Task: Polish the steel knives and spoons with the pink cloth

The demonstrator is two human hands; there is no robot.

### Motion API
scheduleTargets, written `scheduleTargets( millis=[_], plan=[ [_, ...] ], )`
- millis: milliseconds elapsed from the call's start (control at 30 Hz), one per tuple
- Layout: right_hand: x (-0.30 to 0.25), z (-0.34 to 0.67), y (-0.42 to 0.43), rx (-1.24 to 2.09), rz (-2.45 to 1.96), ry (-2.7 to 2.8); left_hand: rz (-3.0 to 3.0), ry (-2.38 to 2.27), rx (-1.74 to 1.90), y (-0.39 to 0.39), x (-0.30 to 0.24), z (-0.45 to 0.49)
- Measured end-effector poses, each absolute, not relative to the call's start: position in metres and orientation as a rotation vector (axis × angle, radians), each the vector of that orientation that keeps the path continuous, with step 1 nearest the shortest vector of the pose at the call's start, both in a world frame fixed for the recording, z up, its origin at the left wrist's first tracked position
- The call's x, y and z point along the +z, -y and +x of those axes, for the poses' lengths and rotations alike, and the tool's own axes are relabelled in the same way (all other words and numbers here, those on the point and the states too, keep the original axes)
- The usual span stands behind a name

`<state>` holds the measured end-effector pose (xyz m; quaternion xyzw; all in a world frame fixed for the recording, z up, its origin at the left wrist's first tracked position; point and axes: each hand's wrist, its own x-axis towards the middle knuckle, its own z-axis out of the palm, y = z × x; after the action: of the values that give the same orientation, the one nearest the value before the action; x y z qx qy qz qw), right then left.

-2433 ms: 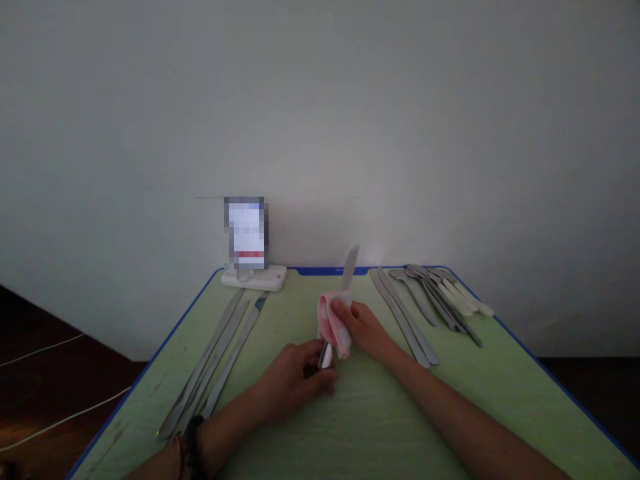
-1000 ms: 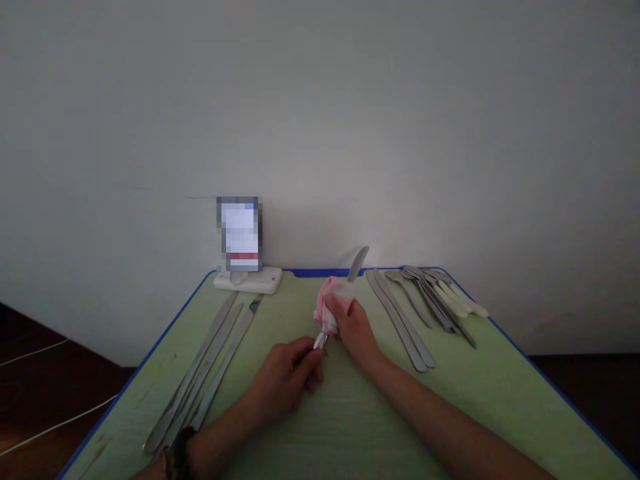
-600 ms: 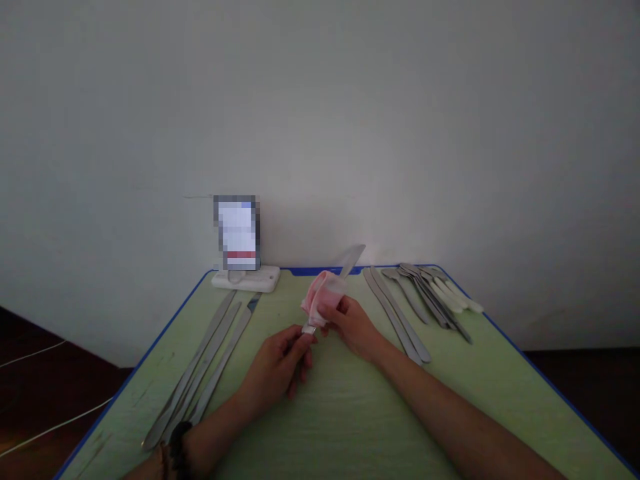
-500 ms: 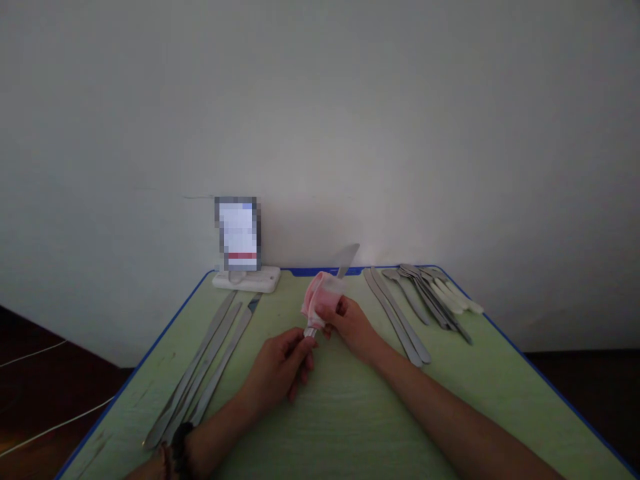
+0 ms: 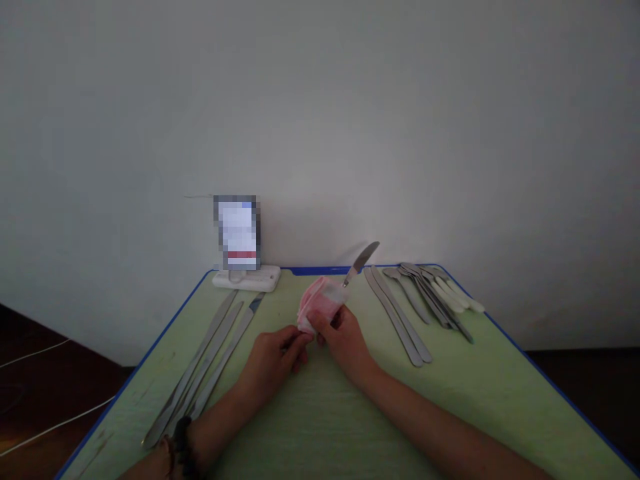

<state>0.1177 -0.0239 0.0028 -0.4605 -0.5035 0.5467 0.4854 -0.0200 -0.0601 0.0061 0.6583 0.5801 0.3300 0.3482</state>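
A pink and white cloth [image 5: 325,301] is wrapped around the middle of a table knife [image 5: 362,261], whose blade sticks out up and to the right. My right hand [image 5: 345,340] is closed on the cloth, with the thumb pressed on its near side. At the lower left end of the cloth, my left hand [image 5: 280,357] is closed in a pinch; the knife's handle end there is hidden by cloth and fingers. Both hands are held above the middle of the green table [image 5: 320,427].
Several table knives [image 5: 215,360] lie on the left. Two more knives [image 5: 399,317] lie right of the hands, beside a pile of spoons and other cutlery [image 5: 425,293] and white-handled pieces [image 5: 457,297]. A blurred-out screen [image 5: 239,233] stands on a white base [image 5: 247,279] near the wall.
The cloth has slid down toward my left hand, covering the handle end that showed before. The blade has turned, leaning further right, and more of it shows.
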Motion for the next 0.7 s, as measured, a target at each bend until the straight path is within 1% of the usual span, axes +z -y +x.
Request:
scheduleTargets(
  millis=[233, 700],
  plan=[
    [0.0042, 0.1182, 0.0232, 1.312, -1.122, 1.219, 1.569, -1.507, 0.981, 0.0606, 0.0117, -0.0167],
    [0.0004, 0.1179, 0.0244, 1.305, -1.149, 1.261, 1.415, -1.449, 1.04, 0.0611, 0.0071, -0.0168]
  ],
)
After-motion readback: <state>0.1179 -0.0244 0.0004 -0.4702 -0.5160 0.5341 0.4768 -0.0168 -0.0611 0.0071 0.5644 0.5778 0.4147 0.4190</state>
